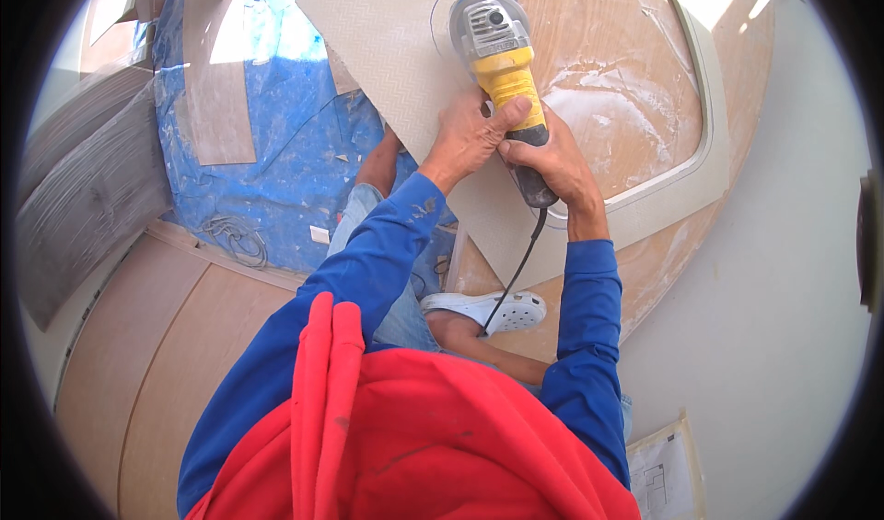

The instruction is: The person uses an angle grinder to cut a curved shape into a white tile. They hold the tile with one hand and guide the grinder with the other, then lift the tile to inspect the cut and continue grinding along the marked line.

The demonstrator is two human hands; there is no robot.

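Both of my hands are closed around an angle grinder (507, 76) with a yellow and black body and a grey metal head. My left hand (463, 138) grips its left side, the thumb lying over the yellow part. Around the black rear end wraps my right hand (558, 159). The tool's head is over the inner edge of a pale textured panel (405, 69), which has a large rounded opening. A drawn line runs along that opening. White dust lies on the wooden board (617, 59) seen through it. The grinder's disc is blurred.
A black cord (517, 276) hangs from the grinder past my white clog (497, 311). Blue sheeting (304, 124) covers the floor at left, with wood-look strips (218, 87) and a coiled cable (235, 234). Plastic-wrapped panels (92, 188) stand far left. A paper drawing (665, 474) lies lower right.
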